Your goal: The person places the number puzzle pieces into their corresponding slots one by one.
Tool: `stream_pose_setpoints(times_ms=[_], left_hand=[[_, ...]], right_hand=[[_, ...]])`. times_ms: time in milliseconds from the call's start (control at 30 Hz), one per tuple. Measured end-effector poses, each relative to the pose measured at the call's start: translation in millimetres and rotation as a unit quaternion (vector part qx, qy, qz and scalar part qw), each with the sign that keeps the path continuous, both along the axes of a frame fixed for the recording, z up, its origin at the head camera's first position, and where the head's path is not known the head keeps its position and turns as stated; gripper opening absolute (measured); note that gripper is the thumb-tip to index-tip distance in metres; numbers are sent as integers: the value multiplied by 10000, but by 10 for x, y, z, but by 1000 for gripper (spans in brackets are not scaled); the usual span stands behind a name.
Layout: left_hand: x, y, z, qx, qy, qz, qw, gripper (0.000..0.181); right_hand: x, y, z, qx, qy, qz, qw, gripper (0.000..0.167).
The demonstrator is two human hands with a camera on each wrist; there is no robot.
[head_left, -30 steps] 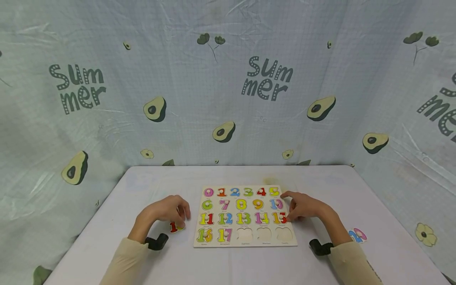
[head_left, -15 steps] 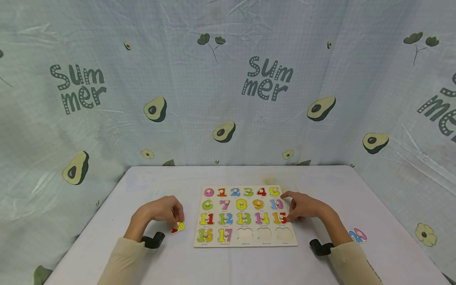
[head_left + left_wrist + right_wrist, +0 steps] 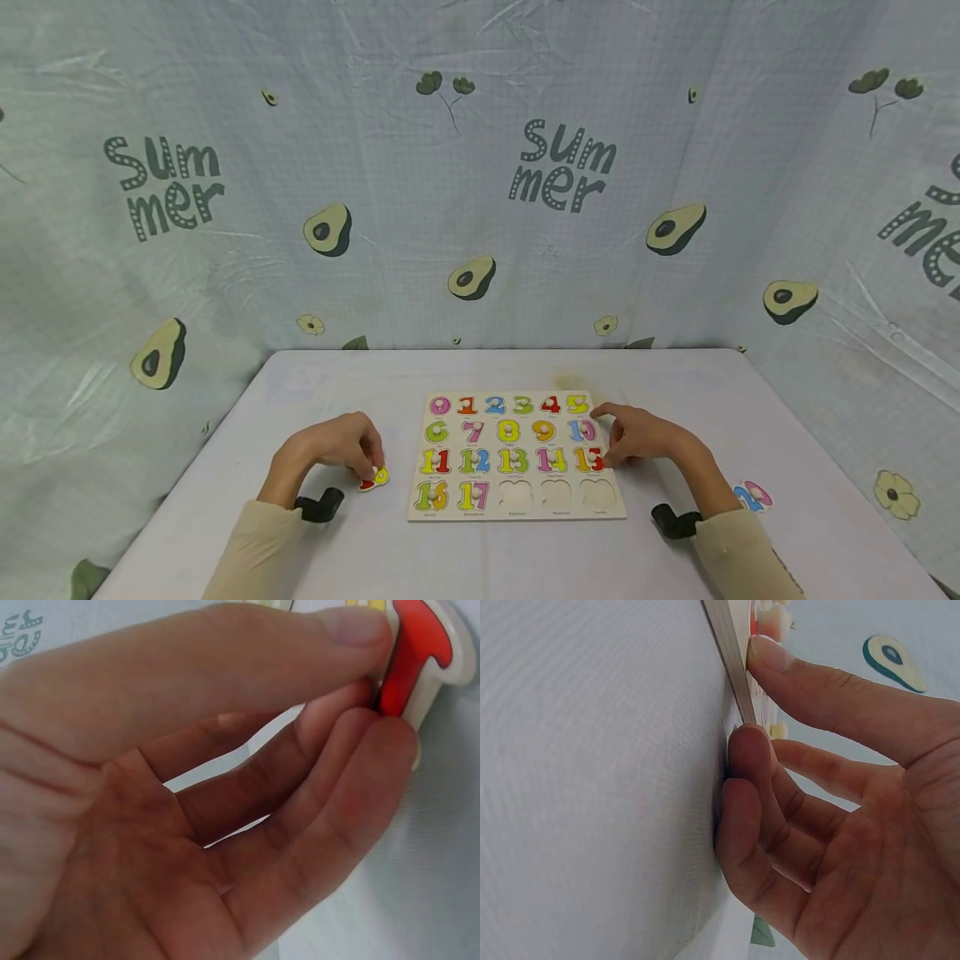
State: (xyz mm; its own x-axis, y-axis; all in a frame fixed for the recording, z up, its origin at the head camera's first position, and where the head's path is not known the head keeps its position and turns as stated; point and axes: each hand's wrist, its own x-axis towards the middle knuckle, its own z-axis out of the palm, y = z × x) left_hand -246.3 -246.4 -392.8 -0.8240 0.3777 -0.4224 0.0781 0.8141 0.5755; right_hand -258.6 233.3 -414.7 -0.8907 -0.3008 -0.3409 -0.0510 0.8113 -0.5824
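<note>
My left hand point(image 3: 347, 442) is left of a wooden number puzzle board, bent down over a red-and-yellow number piece point(image 3: 381, 476) on the table. In the left wrist view the thumb and fingertips pinch this piece point(image 3: 412, 652) by its middle; the fingers hide part of it. On the other side, my right hand point(image 3: 637, 433) rests against the right edge of the puzzle board point(image 3: 620, 503). Its thumb touches the board's edge in the right wrist view, while the other fingers lie loosely bent beside it and hold no piece.
Knobbed number pieces fill most of the board; three cut-outs point(image 3: 557, 492) in the bottom row are bare. A blue-and-pink number piece point(image 3: 753, 494) lies right of the right forearm. A printed curtain point(image 3: 405, 275) hangs behind the white-covered table point(image 3: 555, 567).
My left hand has shifted slightly left and closed its fingertips onto the red-and-yellow piece. The right hand and the board have kept their places.
</note>
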Motion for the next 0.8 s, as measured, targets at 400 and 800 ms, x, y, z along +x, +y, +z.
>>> stream_pose_setpoints(times_ms=[400,800], left_hand=[[18,77,77,157,433,-176,9988,11],[32,320,76,476,828,-498,9942,9]], right_hand=[[-3,2,-5,5,-13,2,10000,76],[-21,11,-19,-12,0,19,10000,75]])
